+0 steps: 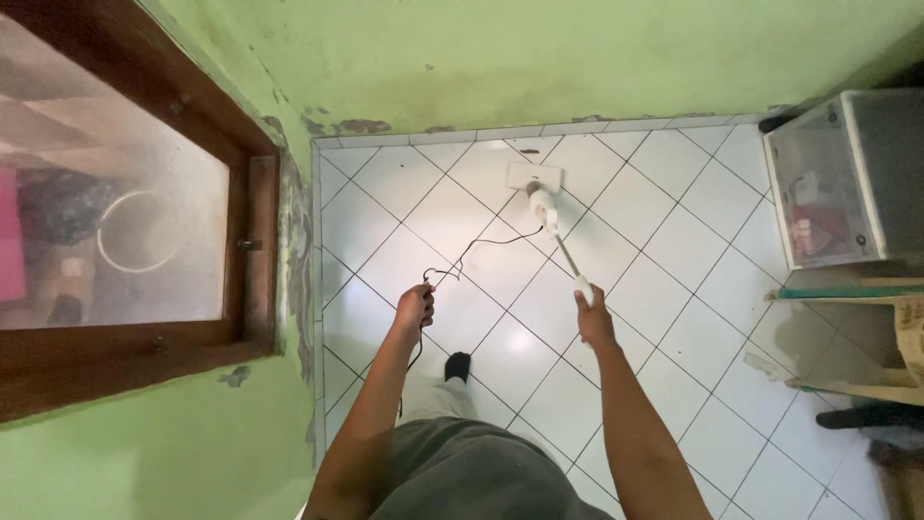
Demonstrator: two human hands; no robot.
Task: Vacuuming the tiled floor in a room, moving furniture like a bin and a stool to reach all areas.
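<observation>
Right hand clenched around the white vacuum handle, its long axis pointing toward the upper centre wall; left hand grasps the black cord.

A lived-in home is showing here: white floor tiles are meeting peeling green walls at the far side, a wood-framed window is sitting on the left, and a clear plastic storage box is standing on the right.
</observation>
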